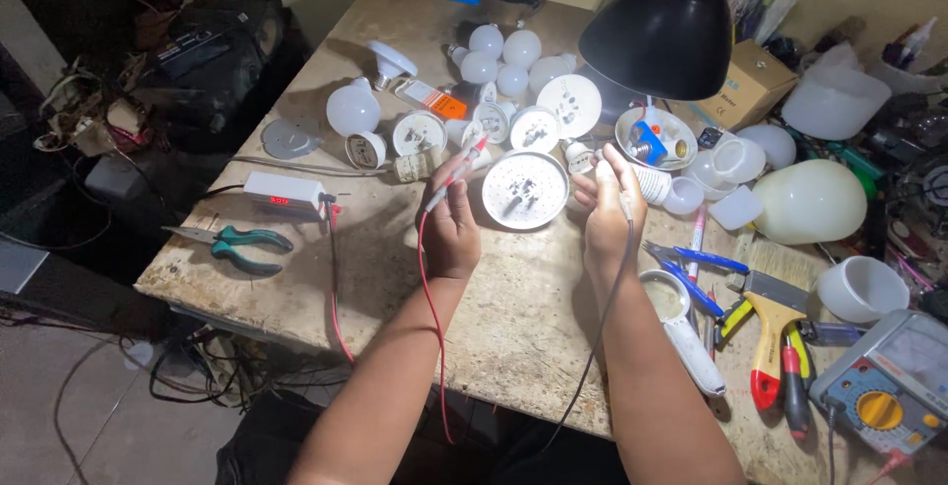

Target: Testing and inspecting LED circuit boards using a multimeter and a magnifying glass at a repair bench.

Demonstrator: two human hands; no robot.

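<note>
Two hands are working over the worn table (513,317), near the round white bulb disc (524,189) lying at twelve o'clock between them, face up so its contacts are showing. Left hand (452,228) is pinching a red probe (464,161); right hand (612,203) is gripping a black probe (626,205).
</note>
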